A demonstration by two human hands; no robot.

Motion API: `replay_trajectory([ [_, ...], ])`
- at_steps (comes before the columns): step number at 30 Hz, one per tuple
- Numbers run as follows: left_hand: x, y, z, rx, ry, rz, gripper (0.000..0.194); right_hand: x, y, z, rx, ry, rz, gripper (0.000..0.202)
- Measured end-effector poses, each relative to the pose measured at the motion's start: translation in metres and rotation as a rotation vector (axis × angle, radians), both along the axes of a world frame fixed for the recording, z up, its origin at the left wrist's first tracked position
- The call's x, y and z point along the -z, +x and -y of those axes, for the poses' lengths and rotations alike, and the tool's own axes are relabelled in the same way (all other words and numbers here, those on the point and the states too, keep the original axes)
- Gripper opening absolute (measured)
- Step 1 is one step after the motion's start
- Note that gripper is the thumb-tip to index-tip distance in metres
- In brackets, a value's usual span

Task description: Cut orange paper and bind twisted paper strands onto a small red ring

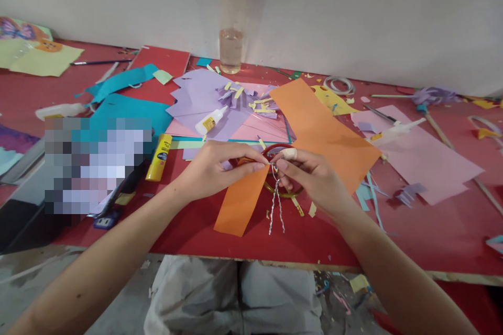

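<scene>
My left hand [214,167] and my right hand [310,175] meet just above the red table [432,230]. Both pinch a thin silver twisted wire [276,208] whose two ends hang down toward the table's front edge. The wire's top sits at a dark red ring [280,147] that lies partly under my right hand. My right index finger has a pale wrap at its tip. An orange paper strip [240,201] lies under my left fingers, and a large orange sheet [322,128] lies behind my right hand.
A yellow glue stick [159,157] and a small white glue bottle [210,120] lie left of my hands. Purple, pink and teal paper sheets and scraps cover the table. A clear water bottle [231,15] stands by the wall. A tape ring [338,84] lies at back right.
</scene>
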State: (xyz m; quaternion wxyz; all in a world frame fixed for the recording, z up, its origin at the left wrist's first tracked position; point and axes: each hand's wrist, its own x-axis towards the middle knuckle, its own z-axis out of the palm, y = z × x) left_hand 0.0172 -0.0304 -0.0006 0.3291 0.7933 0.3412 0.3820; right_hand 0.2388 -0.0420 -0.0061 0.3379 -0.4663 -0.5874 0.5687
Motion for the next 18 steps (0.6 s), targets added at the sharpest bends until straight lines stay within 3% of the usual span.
replay_trajectory([
  [18,0.0029,-0.0008,-0.0016,0.017,-0.028,0.010,0.013,0.0006,0.0008,0.0003,0.004,-0.012,0.008,0.026],
])
